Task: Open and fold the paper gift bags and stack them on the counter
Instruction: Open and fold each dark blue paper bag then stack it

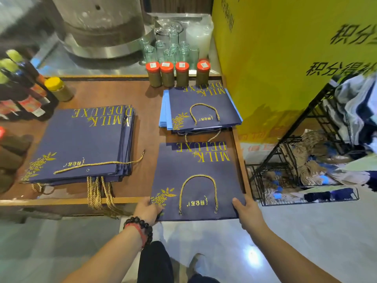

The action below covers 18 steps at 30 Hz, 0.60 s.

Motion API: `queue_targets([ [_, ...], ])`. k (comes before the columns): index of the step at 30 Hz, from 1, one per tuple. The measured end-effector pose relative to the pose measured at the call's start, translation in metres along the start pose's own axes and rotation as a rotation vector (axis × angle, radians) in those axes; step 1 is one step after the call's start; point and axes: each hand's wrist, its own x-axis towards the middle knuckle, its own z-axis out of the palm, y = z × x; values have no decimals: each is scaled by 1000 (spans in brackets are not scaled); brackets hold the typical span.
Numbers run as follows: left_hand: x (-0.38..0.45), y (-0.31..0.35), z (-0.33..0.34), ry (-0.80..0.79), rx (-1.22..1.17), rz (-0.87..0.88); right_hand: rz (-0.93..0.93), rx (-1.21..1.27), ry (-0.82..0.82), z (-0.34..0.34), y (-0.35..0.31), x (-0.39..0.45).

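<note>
Gift bag, flat and navy blue, lies at the near right corner of the brown tabletop, its near edge overhanging the rim. Gold lettering reads "MILK DELUXE", upside down from this view, with a gold flower motif and small gold characters too small to read; a gold cord handle loops across its face. The left hand, with a dark bead bracelet at the wrist, grips the near left corner of the bag with thumb on top. The right hand grips the near right corner, thumb likewise on top; the fingers beneath are hidden by the paper.

Just beyond the bag lies a smaller stack of identical flat bags resting on light-blue sheets. To the left, well apart, a larger stack of the same bags lies with several gold cords hanging over the tabletop rim. Behind the smaller stack stand 4 red-lidded jars, their lid labels unreadable, and a cluster of clear glasses. A yellow-lidded jar and dark bottles occupy the left edge. At right, a yellow panel carries large black Chinese characters, possibly "积分", and a black wire rack holds folded goods.
</note>
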Motion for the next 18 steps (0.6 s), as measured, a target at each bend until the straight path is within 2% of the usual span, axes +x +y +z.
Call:
queue_targets([
  [4, -35, -1, -7, -14, 9, 71, -93, -41, 41, -19, -9, -35],
  [9, -77, 9, -4, 16, 23, 205, -190, 33, 74, -46, -25, -69],
  [18, -93, 79, 16, 82, -14, 429, -289, 76, 168, -81, -86, -56],
])
